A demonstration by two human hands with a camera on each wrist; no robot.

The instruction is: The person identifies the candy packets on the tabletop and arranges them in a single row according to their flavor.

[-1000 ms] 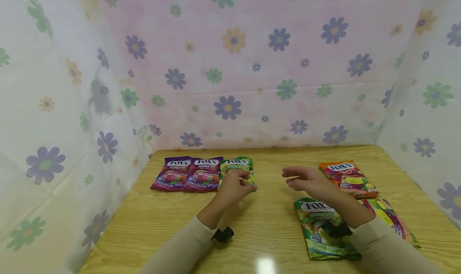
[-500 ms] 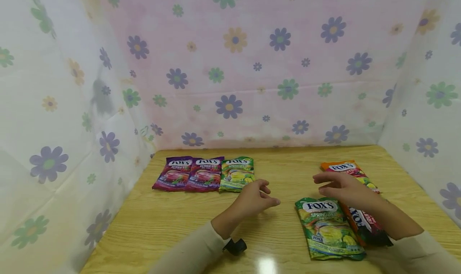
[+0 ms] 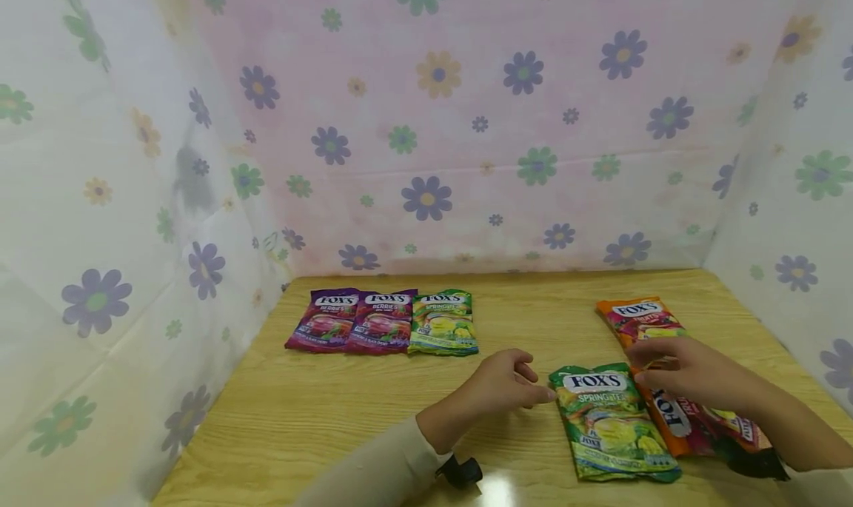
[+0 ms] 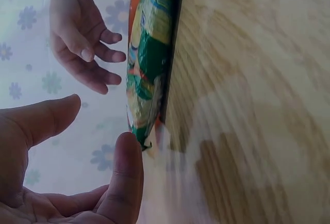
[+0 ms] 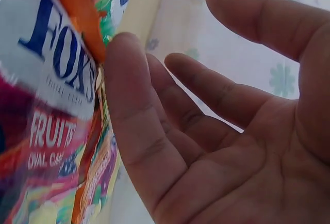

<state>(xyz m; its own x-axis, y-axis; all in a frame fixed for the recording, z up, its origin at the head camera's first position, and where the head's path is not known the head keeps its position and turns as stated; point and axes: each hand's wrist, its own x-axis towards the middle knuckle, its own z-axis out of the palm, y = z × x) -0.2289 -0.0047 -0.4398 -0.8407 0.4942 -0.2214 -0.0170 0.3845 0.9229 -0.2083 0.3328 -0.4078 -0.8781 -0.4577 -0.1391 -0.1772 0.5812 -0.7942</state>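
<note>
My left hand (image 3: 496, 385) hovers with relaxed, spread fingers at the left edge of a green Spring Tea candy bag (image 3: 609, 425). In the left wrist view that bag (image 4: 149, 59) lies beyond my fingertips, and nothing is between thumb and fingers. My right hand (image 3: 706, 377), fingers loosely bent and holding nothing, is over an orange and red Fruits candy bag (image 3: 686, 425), partly hiding it. In the right wrist view the Fruits bag (image 5: 56, 100) stands close beside my fingers (image 5: 136, 110). Another Fruits bag (image 3: 640, 318) lies behind, partly covered by the right hand.
Two purple Berries candy bags (image 3: 326, 322) and a second green Spring Tea bag (image 3: 443, 326) lie in a row at the back left of the wooden table (image 3: 320, 418). Flowered cloth (image 3: 466, 122) walls off the back and both sides.
My left hand has left the Spring Tea bag in the back row and moved right and nearer, to the front Spring Tea bag. My right hand has moved right and nearer, over the Fruits bag.
</note>
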